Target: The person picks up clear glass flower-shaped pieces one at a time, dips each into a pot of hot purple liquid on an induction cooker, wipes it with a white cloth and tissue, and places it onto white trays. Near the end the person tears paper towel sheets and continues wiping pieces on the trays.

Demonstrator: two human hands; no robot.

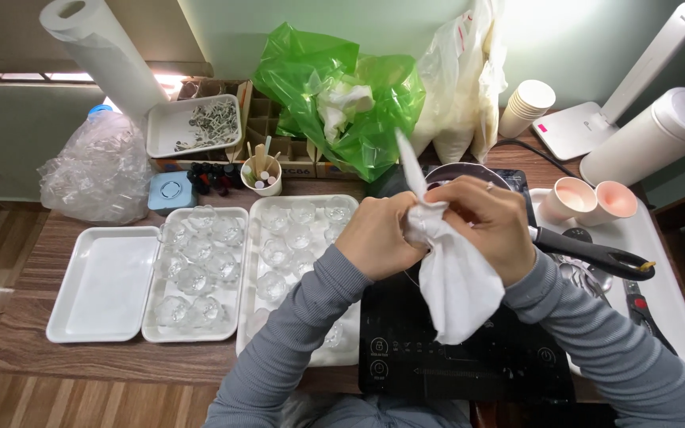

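Hands meet over the middle of the desk (81, 361) in the head view, both clamped on one white paper towel (457, 281). Left hand (378, 238) has its grip closed around the bunched upper part of the towel, fingers curled in from the left. Right hand (489, 226) pinches the same bunch from the other side, thumb and fingers pressed together on it. One twisted tip of the towel sticks up above both grips, and the loose rest hangs below them.

Directly beneath the grips lies a black induction cooker (453, 357), its front edge close to the person's body. Behind the hands a dark pan (461, 173) shows only its rim; its black handle (592, 255) runs out past the right hand toward a white tray (675, 317) holding two pink cups (592, 200).

Left of the left grip sit two white trays of clear round moulds (200, 269), then an empty white tray (105, 281); what the moulds hold is hard to tell. Beyond the grips stand a green plastic bag (342, 95) and a paper towel roll (105, 55). Bare wood shows along the near left edge of the desk.
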